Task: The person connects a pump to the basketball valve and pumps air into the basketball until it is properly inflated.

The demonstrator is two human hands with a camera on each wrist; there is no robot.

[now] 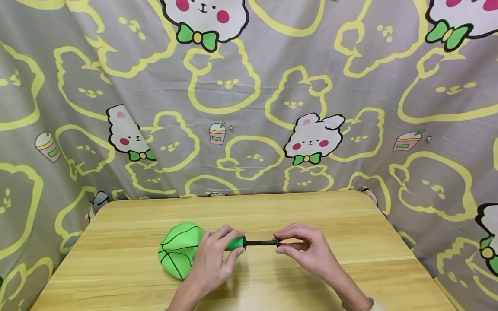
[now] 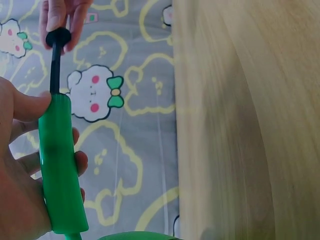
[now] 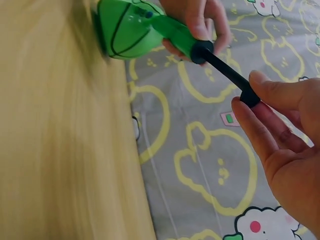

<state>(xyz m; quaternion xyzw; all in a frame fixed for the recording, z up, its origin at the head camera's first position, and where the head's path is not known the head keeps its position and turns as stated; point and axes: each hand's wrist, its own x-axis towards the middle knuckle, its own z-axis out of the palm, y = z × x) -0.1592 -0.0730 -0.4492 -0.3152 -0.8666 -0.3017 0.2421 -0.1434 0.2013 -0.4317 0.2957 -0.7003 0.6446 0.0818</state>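
Observation:
A green hand pump runs sideways above the table, its black plunger rod drawn out to the right. My left hand grips the pump's green barrel, thumb near the black collar. Between thumb and fingers, my right hand pinches the black end knob of the rod. Left of the left hand is a green ball with black basketball lines, its side dented and slack. In the right wrist view, the pump's far end meets the ball; the left hand partly hides the join.
A light wood-grain table lies beneath the hands. Behind it and along both sides hangs a grey curtain printed with yellow outlines and white rabbits. The table's far edge runs close to the curtain.

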